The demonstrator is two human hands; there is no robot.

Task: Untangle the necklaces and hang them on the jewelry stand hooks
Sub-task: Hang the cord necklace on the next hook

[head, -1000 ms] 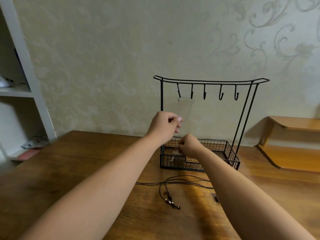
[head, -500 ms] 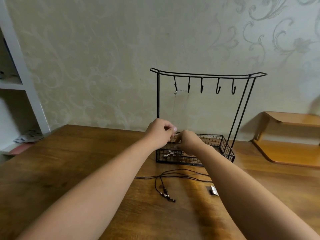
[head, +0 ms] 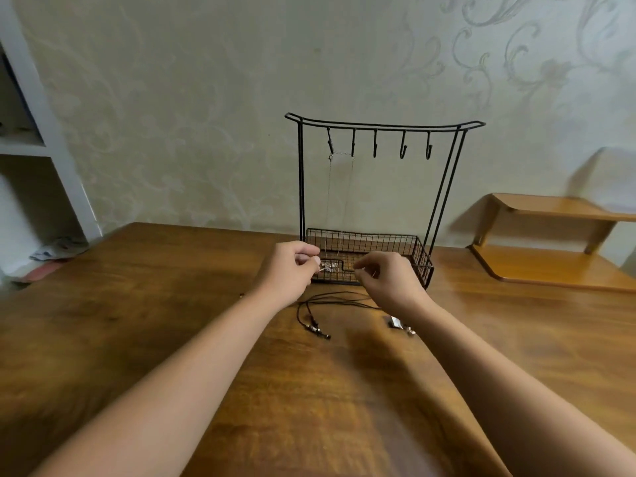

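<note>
The silver necklace [head: 339,201] hangs from the stand's [head: 378,125] two leftmost hooks into its wire basket [head: 421,259]. My left hand [head: 292,266] pinches its pendant [head: 330,266]; my right hand [head: 389,280] curls, apparently pinching chain. Black cord necklace [head: 320,315] lies on the table [head: 137,304] before the basket.

A wooden table [head: 172,304] fills the lower frame, bearing a black wire jewelry stand [head: 371,201] at centre and a black cord necklace [head: 316,315] just below it.

Both forearms extended, left hand [head: 290,270] pinching, right hand [head: 389,280] fingers curled
</note>
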